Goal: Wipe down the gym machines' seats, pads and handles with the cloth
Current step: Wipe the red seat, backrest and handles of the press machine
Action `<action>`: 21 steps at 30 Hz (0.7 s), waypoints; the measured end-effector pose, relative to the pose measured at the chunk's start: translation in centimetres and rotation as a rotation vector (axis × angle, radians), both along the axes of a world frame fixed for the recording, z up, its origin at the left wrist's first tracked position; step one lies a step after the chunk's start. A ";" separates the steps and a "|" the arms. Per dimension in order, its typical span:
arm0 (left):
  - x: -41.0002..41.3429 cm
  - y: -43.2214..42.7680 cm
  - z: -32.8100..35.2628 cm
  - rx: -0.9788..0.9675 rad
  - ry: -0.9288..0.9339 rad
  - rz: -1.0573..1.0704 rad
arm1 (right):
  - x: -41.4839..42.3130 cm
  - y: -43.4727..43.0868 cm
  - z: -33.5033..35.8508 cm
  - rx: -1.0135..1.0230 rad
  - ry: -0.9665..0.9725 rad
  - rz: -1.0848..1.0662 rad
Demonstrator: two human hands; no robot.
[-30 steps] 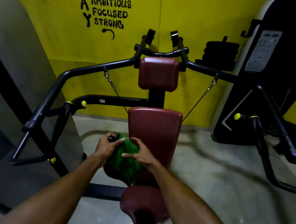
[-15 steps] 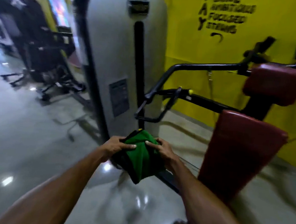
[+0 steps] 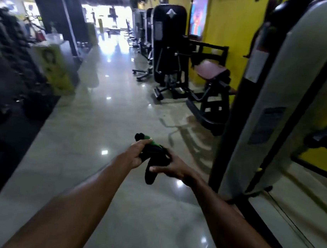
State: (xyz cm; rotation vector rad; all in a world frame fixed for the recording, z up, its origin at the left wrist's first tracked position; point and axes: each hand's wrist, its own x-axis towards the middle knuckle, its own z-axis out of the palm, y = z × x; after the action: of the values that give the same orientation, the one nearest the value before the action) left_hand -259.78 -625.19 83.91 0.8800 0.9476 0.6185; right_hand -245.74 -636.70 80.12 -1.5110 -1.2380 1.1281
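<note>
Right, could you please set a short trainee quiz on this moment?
1. Which hand holds the cloth? A left, B right, C both.
2. True or false: the cloth touches a seat.
3. Fill in: the maroon pad ahead stands by a ____ wall.
Key: 1 C, left hand and right hand. 2 false, it is over the floor. 3 yellow.
</note>
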 end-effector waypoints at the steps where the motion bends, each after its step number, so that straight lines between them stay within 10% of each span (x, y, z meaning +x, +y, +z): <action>1: -1.2 1.4 0.0 -0.014 0.002 0.046 | -1.0 2.0 -0.5 -0.004 -0.042 0.003; 9: -11.4 16.5 -1.2 0.022 0.274 0.304 | -5.0 21.3 -1.1 0.112 -0.264 -0.005; 21: -14.8 38.4 2.0 0.394 0.542 -0.112 | -5.2 49.4 3.8 0.011 -0.169 0.356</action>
State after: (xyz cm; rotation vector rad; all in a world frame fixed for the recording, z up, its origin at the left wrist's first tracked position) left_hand -274.55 -586.80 85.87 1.4899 1.2703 0.4830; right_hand -250.97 -587.26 83.93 -1.4351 -1.6754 1.2347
